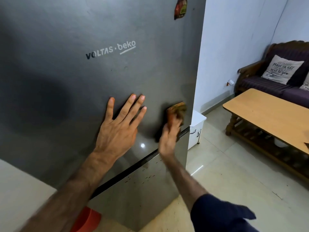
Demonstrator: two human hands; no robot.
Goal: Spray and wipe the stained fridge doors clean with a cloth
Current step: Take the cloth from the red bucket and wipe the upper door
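Two hands on one fridge door (66, 47): left hand (117, 131) flat, right hand (168, 138) gripping one cloth (179, 108).

We see free door (66, 81) surface left and above; a magnet (180, 8) is high up, a table (267, 118) stands to the right.
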